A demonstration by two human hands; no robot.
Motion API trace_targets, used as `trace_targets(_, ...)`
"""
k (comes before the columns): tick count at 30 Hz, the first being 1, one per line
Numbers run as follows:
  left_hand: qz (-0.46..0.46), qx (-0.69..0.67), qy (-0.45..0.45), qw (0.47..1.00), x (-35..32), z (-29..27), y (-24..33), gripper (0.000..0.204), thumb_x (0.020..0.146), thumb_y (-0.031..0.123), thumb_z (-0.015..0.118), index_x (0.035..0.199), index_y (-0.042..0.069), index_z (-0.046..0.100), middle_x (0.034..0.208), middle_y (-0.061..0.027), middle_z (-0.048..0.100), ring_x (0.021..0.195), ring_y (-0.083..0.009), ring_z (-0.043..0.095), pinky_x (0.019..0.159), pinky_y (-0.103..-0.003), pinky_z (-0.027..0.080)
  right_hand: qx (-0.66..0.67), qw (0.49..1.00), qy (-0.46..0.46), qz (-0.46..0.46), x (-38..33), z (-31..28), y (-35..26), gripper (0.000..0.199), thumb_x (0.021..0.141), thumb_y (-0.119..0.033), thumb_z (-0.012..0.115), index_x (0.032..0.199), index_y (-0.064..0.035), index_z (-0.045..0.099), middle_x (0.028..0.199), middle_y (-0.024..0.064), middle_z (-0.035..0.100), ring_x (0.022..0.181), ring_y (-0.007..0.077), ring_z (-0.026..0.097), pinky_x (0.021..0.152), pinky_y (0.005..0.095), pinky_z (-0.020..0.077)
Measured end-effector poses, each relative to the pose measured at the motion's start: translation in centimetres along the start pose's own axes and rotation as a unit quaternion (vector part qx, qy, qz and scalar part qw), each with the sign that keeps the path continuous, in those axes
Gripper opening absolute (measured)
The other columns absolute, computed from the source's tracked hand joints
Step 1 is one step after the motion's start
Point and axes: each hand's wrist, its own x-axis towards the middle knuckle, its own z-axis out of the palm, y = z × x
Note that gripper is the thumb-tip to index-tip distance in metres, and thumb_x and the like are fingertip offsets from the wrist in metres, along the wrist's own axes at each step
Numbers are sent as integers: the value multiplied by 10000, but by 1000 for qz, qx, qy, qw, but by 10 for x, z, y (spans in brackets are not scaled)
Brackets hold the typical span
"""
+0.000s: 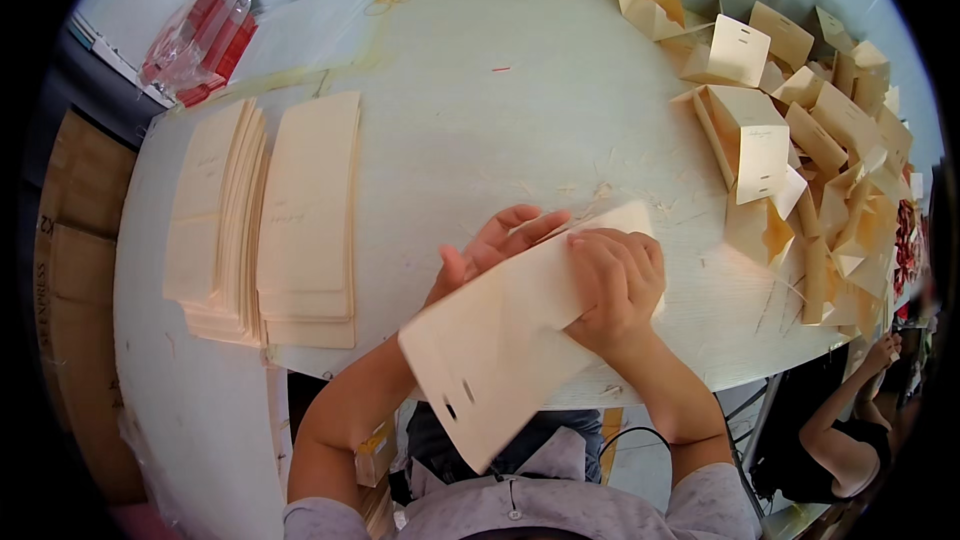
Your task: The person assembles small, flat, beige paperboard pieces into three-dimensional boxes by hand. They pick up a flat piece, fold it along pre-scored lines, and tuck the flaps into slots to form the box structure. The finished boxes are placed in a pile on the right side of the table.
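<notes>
A cream cardboard sheet point(500, 340) with two short slots near its lower end is held slanted over the table's near edge, slightly blurred. My right hand point(618, 285) grips its upper part, fingers curled over the face. Behind the sheet's far edge is my left hand point(490, 245), its thumb and fingers apart; the sheet covers part of the palm, so I cannot tell whether they touch. To the left, two stacks of similar flat sheets lie side by side, a left stack point(205, 220) and a right stack point(308, 210).
Folded cream cardboard pieces point(765, 145) heap up along the table's right side. Red items in clear plastic point(205, 40) lie at the far left. A brown carton point(80, 280) stands left of the table point(450, 100). Another person's arm point(850, 390) shows at the lower right.
</notes>
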Motion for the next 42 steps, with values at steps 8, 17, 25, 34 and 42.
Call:
trace_targets(8,-77,-20,-8,997,-4,2,5,803,767,379,530,1380,92,97,1317,-101,305,1227,-206,310,1005,-348,274,79,996,-1,-38,-2,0,-18,326,560,-202,631,826,-27,559,829,67,601,758,233,589,624,333,398)
trace_targets(17,-89,33,54,994,-9,9,10,680,792,234,421,1384,82,123,1325,-118,306,1214,-216,329,1005,-332,267,154,985,-74,16,2,4,-13,420,507,-18,644,920,23,584,904,101,555,775,266,537,654,331,447)
trace_targets(25,-73,106,22,991,-2,3,3,631,830,417,403,1306,22,275,1232,-123,400,1152,-195,395,957,-325,327,201,977,-66,-4,-2,8,-8,374,513,-13,627,883,32,595,821,104,556,708,253,558,585,308,468)
trace_targets(34,-105,142,49,983,-4,4,4,564,855,399,384,1259,8,339,1146,-112,477,1015,-170,502,864,-293,410,119,991,-22,-49,2,3,-5,309,486,-44,590,792,-1,604,729,62,564,613,183,547,482,260,444)
trace_targets(42,-135,-50,80,986,-11,1,-1,489,882,315,377,1264,11,337,1138,-112,498,1029,-162,504,867,-303,420,50,985,20,-162,15,-4,4,271,479,-126,579,735,-39,597,736,31,572,616,170,527,491,255,436)
